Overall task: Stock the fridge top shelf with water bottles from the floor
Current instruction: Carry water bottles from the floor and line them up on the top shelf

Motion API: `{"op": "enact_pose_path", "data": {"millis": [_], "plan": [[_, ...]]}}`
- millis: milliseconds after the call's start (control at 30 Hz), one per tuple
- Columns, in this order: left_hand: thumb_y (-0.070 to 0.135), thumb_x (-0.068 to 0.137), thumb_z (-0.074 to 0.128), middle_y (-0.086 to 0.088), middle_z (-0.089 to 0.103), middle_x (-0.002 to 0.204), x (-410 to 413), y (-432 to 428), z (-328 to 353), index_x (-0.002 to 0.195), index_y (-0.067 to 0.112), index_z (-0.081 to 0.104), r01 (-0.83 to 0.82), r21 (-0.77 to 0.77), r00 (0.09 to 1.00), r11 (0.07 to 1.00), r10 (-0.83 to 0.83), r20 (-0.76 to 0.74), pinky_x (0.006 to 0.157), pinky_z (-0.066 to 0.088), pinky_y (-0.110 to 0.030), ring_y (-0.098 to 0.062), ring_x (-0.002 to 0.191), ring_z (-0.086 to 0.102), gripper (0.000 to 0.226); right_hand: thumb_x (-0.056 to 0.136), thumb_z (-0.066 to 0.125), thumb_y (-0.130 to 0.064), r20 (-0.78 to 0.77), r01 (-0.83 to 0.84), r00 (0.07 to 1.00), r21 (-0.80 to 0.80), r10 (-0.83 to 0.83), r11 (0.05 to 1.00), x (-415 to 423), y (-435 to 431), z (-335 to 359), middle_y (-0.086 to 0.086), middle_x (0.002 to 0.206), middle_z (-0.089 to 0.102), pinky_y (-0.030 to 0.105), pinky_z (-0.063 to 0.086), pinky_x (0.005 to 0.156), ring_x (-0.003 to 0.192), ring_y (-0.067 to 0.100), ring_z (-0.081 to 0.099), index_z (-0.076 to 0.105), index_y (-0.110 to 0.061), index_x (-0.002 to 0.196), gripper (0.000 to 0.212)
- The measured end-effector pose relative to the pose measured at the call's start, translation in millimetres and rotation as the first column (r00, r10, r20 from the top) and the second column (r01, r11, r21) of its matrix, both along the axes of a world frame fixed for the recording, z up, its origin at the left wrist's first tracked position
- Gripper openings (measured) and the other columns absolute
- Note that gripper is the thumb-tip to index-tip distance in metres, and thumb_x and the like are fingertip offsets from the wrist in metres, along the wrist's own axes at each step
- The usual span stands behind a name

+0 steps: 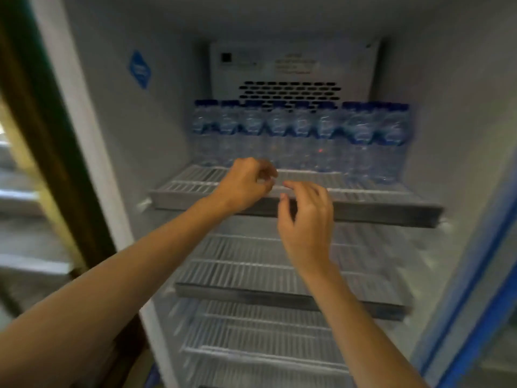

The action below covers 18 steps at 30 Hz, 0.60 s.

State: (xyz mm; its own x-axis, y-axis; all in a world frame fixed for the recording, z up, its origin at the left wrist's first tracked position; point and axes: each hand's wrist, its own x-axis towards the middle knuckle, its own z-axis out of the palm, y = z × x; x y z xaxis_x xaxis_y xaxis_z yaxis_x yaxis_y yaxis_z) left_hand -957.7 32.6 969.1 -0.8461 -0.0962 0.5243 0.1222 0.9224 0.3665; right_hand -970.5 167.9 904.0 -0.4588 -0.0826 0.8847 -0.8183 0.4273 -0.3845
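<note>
Clear, blue-capped plastic water bottles are ranged at rear of white wire top shelf; left hand and right hand are held empty, loosely curled.

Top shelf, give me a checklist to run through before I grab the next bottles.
1. Hands free: ok. The left hand and right hand hold nothing.
2. Space on the top shelf: ok. Its front wires are bare.
3. Stocked bottles upright: ok. They stand in a row along the back.
4. Access: ok. The fridge stands open.
5. Supply within reach: cannot tell. The floor is out of view.
</note>
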Motion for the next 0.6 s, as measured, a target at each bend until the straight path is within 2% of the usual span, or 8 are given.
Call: {"op": "enact_pose_path", "data": {"millis": [133,233,333,400,500,600], "plan": [[-0.001,0.081,0.054,-0.014,0.070,0.099,84,-58,-29,0.101,0.003,0.069,-0.117,-0.154,0.959,0.981,0.072,-0.273,0.084,0.041,-0.025,-0.030,0.096,0.063,0.025,0.089,0.056,-0.005,0.066,-0.351,0.934,-0.016,0.352,0.936,72,-54,-38,0.009,0.113,0.065,0.027,0.043,0.095,0.108,0.024,0.057,0.062,-0.003,0.117,0.029],[-0.008,0.079,0.049,-0.014,0.065,0.103,158,-97,-74,0.102,0.002,0.067,-0.179,-0.222,0.941,0.959,0.101,-0.322,0.092,0.043,-0.030,-0.029,0.104,0.056,0.030,0.090,0.057,-0.010,0.279,-0.530,0.820,0.039,0.500,0.847,118,-81,-80,0.005,0.116,0.064,0.022,0.043,0.093,0.107,0.019,0.059,0.057,-0.010,0.124,0.034],[-0.008,0.081,0.049,-0.010,0.061,0.109,242,-135,-132,0.106,0.005,0.065,-0.276,-0.224,0.950,0.934,0.231,-0.208,0.096,0.041,-0.028,-0.025,0.110,0.052,0.032,0.091,0.058,-0.012,0.550,-0.655,0.670,0.122,0.498,0.746,158,-109,-128,0.000,0.119,0.062,0.032,0.051,0.091,0.106,0.015,0.060,0.052,-0.018,0.127,0.038],[-0.008,0.079,0.054,-0.008,0.062,0.103,302,-165,-175,0.103,0.008,0.065,-0.368,-0.167,0.928,0.915,0.352,-0.122,0.091,0.042,-0.026,-0.021,0.103,0.052,0.032,0.089,0.058,-0.011,0.673,-0.683,0.609,0.177,0.419,0.708,183,-129,-161,0.000,0.114,0.063,0.039,0.052,0.087,0.099,0.018,0.062,0.053,-0.017,0.126,0.038],[-0.005,0.074,0.054,-0.007,0.066,0.087,397,-203,-238,0.093,0.017,0.065,-0.503,0.006,0.862,0.864,0.502,0.065,0.079,0.045,-0.034,-0.021,0.087,0.055,0.031,0.088,0.061,-0.013,0.798,-0.717,0.538,0.264,0.271,0.645,231,-157,-216,0.002,0.109,0.064,0.039,0.053,0.079,0.084,0.019,0.063,0.053,-0.018,0.124,0.037],[0.003,0.080,0.047,-0.007,0.068,0.097,479,-232,-295,0.096,0.016,0.067,-0.662,0.070,0.729,0.746,0.619,0.292,0.084,0.046,-0.034,-0.027,0.094,0.059,0.029,0.090,0.062,-0.022,0.896,-0.792,0.420,0.284,0.145,0.541,291,-187,-270,-0.002,0.107,0.059,0.035,0.054,0.076,0.081,0.013,0.063,0.050,-0.021,0.125,0.037]]}}
